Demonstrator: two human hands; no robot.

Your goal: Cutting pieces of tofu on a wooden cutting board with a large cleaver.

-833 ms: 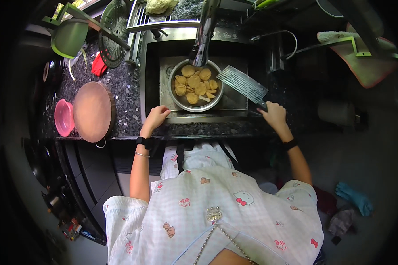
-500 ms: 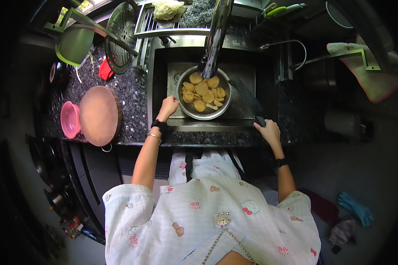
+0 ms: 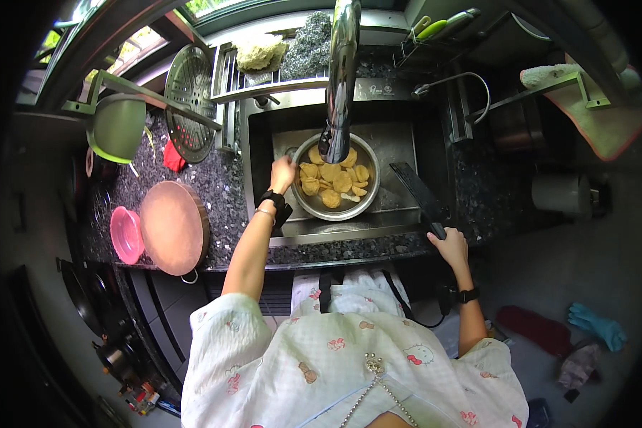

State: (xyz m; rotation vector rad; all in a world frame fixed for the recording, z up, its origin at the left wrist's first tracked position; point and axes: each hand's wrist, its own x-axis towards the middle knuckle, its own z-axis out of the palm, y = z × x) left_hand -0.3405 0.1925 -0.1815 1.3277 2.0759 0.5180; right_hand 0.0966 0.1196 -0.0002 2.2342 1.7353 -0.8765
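My left hand (image 3: 284,171) is at the left rim of a steel bowl (image 3: 372,178), fingers curled; whether they grip the rim is unclear. Yellowish round slices (image 3: 342,182) fill the bowl, which sits in a steel sink (image 3: 398,207) under a chrome tap (image 3: 342,64). To the right, my right hand (image 3: 448,239) grips the handle of a cleaver (image 3: 417,192), its dark blade angled over the sink toward the bowl and seen nearly edge-on.
On the left counter (image 3: 225,192) are a pink bowl (image 3: 126,235), a round wooden board (image 3: 171,227) and a red cloth (image 3: 173,155). A scourer (image 3: 309,44) rests on the rear rack. A green towel (image 3: 595,125) hangs right; blue gloves (image 3: 595,324) lie on the floor.
My left hand has moved forward to the bowl's upper left side. The cleaver has turned from broad face up to edge-on and lowered. The view has shifted as the head moved.
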